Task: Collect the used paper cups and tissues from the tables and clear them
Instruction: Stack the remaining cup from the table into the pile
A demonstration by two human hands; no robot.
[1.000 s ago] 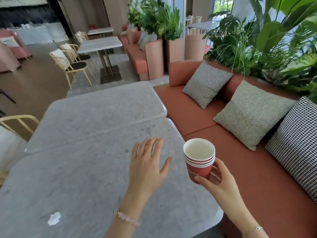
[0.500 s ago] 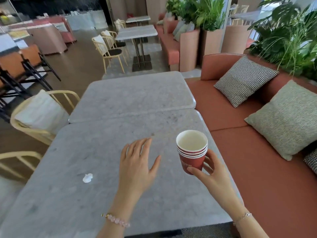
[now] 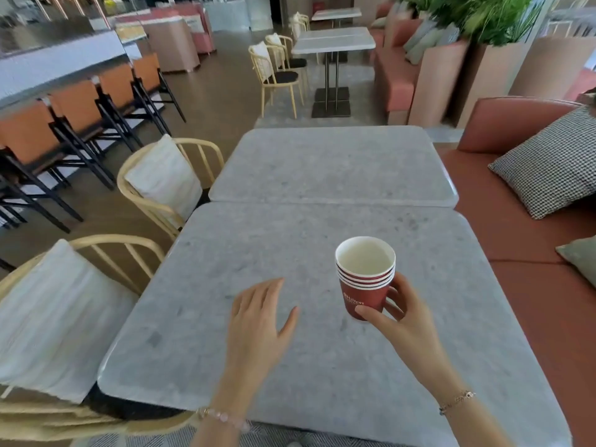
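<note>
While the right hand (image 3: 408,321) grips a stack of red paper cups (image 3: 365,275) at about four o'clock over the near grey bench (image 3: 200,333), its fingers (image 3: 371,312) curl around the lowest cup. At six o'clock the left hand (image 3: 258,321) is above the bench, palm down, fingers loosely spread, holding nothing. Cushioned chairs (image 3: 161,185) stand at nine o'clock, a terracotta sofa (image 3: 529,240) at three.

Both your forearms are bare, with no sleeves reaching the wrists. On your left hand (image 3: 258,321) side, a bracelet of pale pink, rounded beads (image 3: 222,417) circles the wrist. On your right hand (image 3: 403,321) side sits a thin gold-toned chain bracelet (image 3: 457,402) with small links.
</note>
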